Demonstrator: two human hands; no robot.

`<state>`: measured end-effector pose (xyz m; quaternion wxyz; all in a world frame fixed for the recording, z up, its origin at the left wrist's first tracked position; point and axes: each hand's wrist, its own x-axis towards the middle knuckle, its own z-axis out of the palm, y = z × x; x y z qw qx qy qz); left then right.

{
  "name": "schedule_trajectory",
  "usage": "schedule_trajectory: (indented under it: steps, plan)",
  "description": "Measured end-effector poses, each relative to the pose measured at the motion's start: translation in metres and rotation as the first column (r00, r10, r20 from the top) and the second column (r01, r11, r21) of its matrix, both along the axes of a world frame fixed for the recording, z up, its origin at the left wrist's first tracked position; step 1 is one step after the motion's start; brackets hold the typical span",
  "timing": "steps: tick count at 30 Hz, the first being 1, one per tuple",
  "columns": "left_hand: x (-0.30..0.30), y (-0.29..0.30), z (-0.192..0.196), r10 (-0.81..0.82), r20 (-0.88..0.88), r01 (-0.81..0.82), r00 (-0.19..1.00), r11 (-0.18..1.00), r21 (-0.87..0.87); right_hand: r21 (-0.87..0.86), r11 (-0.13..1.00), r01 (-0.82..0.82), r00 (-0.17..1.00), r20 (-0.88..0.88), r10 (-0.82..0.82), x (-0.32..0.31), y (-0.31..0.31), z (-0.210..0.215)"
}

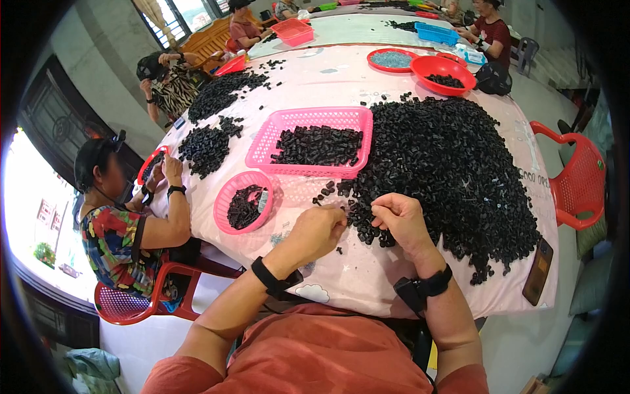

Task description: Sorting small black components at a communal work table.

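Black plastic bits [453, 171] still sit in a huge heap at two o'clock. Both the left hand [319, 231] and right hand [399, 220] pinch bits (tiny ones). The pink basket [308, 118] at twelve o'clock is part full; lots remain.

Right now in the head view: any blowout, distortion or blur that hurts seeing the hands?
Head view: blown-out white at the left edge; fisheye bends the table rim, black vignette in the corners. Left hand and right hand are sharp and evenly lit at centre; the black parts pile merges into one dark mass.
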<state>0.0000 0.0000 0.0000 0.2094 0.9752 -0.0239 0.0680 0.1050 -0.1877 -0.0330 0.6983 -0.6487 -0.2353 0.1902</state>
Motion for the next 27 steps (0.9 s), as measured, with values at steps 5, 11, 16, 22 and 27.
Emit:
schedule_trajectory:
  steps: [5, 11, 16, 22, 27]
  plan:
    - [0.006, -0.024, -0.007, -0.143, 0.048, 0.147, 0.989, 0.985, -0.093, -0.036, 0.999, 0.031, 0.999, 0.026, -0.030, 0.003, -0.006, 0.002]
    - [0.009, -0.031, -0.022, -0.187, 0.035, 0.187, 0.982, 0.982, 0.001, -0.116, 0.992, 0.040, 0.964, 0.266, -0.007, 0.006, -0.005, -0.009]
    - [0.007, -0.032, -0.019, -0.096, -0.054, 0.098, 0.994, 0.994, 0.039, -0.196, 0.980, -0.007, 0.936, 0.344, 0.075, 0.000, -0.007, -0.002]
    - [0.006, -0.025, -0.008, -0.014, 0.082, 0.017, 0.997, 0.999, -0.045, -0.129, 0.992, -0.014, 0.949, 0.311, 0.054, 0.001, -0.002, -0.009]
    - [0.007, -0.033, 0.005, -0.011, 0.237, 0.047, 0.971, 0.988, -0.147, -0.057, 0.984, -0.169, 0.981, -0.105, 0.162, -0.003, -0.004, 0.007]
